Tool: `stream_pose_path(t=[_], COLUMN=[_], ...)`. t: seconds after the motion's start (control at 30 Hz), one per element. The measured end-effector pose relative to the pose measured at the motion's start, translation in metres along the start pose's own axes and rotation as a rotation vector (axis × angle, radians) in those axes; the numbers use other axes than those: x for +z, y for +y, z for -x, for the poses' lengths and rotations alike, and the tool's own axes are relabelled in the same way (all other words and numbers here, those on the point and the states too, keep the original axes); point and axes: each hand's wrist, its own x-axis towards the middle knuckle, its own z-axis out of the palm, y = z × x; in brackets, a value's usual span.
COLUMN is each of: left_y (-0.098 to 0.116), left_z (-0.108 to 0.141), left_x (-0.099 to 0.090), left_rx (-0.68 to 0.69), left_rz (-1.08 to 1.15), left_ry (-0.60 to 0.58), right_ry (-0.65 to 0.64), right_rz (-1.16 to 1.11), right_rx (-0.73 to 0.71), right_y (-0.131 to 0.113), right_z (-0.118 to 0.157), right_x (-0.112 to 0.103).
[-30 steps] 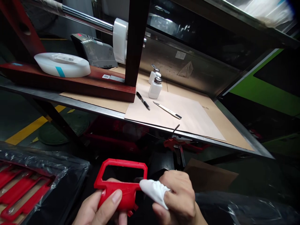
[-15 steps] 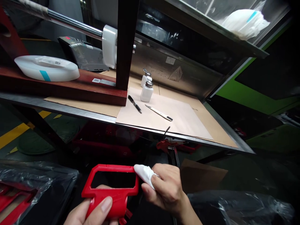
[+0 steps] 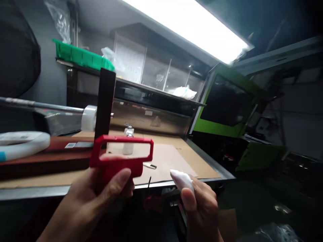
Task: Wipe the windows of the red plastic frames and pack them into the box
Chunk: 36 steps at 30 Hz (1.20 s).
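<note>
My left hand (image 3: 101,195) is closed round the lower part of a red plastic frame piece (image 3: 118,166), thumb in front, its rectangular window facing me. A white cloth (image 3: 182,179) covers a fingertip of my right hand (image 3: 203,201), with the thumb pressed against it. That hand is apart from the red piece, lower and to its right. Through the window a white pump bottle (image 3: 128,148) shows on the bench, partly hidden, with a second one behind it. The pale-handled knife (image 3: 150,165) lies beyond, partly covered by the red piece.
The bench (image 3: 202,171) has cardboard and paper on top and a metal front edge. At left, a dark red wooden stand (image 3: 70,158) carries a metal rod and white tape rolls. Above are a shelf with a green tray (image 3: 80,57) and a bright lamp (image 3: 191,23).
The view has tilted up, bringing the lamp and green tray into sight. Both hands have risen before the bench; the cloth-covered finger has come away from the red piece, to the right.
</note>
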Motion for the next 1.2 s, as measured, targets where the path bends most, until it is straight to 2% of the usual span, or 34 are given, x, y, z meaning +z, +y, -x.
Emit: stream_pose_path(t=[0.1, 0.17, 0.27, 0.37, 0.53, 0.67, 0.77, 0.97, 1.2], left_y=[0.043, 0.068, 0.098, 0.123, 0.155, 0.168, 0.171, 0.172, 0.168], left_z=[-0.034, -0.046, -0.054, -0.053, -0.047, -0.039, -0.034, -0.032, -0.031], left_x=[0.009, 0.016, 0.030, 0.042, 0.050, 0.049, 0.047, 0.041, 0.037], left_rx=[0.297, 0.393, 0.471, 0.523, 0.562, 0.594, 0.554, 0.524, 0.514], left_rz=[0.039, 0.084, 0.243, 0.368, 0.401, 0.416, 0.405, 0.357, 0.327], left_ry=[-0.149, -0.192, -0.242, -0.279, -0.293, -0.297, -0.296, -0.294, -0.318], right_ry=[0.115, 0.179, 0.260, 0.288, 0.355, 0.430, 0.463, 0.407, 0.405], right_rz=[0.077, 0.134, 0.191, 0.256, 0.407, 0.501, 0.589, 0.733, 0.888], right_rx=[-0.080, -0.114, -0.187, -0.332, -0.488, -0.580, -0.626, -0.671, -0.721], right_y=[-0.007, -0.011, -0.018, -0.028, -0.044, -0.056, -0.067, -0.086, -0.092], right_z=[-0.024, -0.036, -0.053, -0.072, -0.106, -0.127, -0.138, -0.154, -0.167], right_x=[-0.023, -0.036, -0.052, -0.067, -0.090, -0.105, -0.111, -0.111, -0.108])
